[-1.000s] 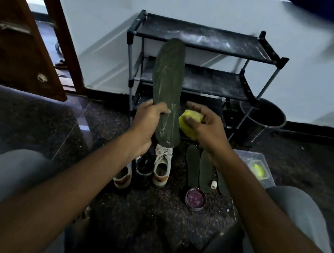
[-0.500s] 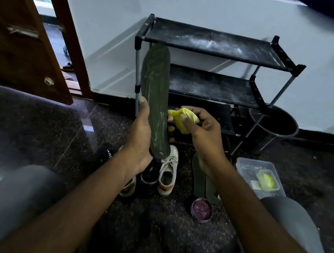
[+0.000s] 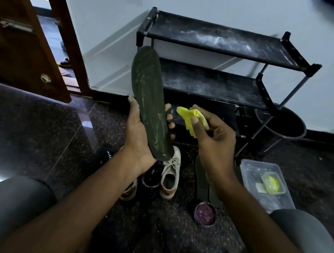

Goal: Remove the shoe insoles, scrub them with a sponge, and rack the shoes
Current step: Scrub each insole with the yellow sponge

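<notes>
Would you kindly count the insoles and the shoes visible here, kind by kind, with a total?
Insoles: 3, one held upright in the left hand and two lying on the floor
Shoes: 4, two pale and two black
Total: 7

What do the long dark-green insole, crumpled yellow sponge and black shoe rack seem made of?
The long dark-green insole: probably matte foam or rubber, thin yet keeping its shape unsupported. The crumpled yellow sponge: soft foam, squashed in the right hand. The black shoe rack: dull, fabric-like shelves dusted white, on thin tubes, likely metal.
</notes>
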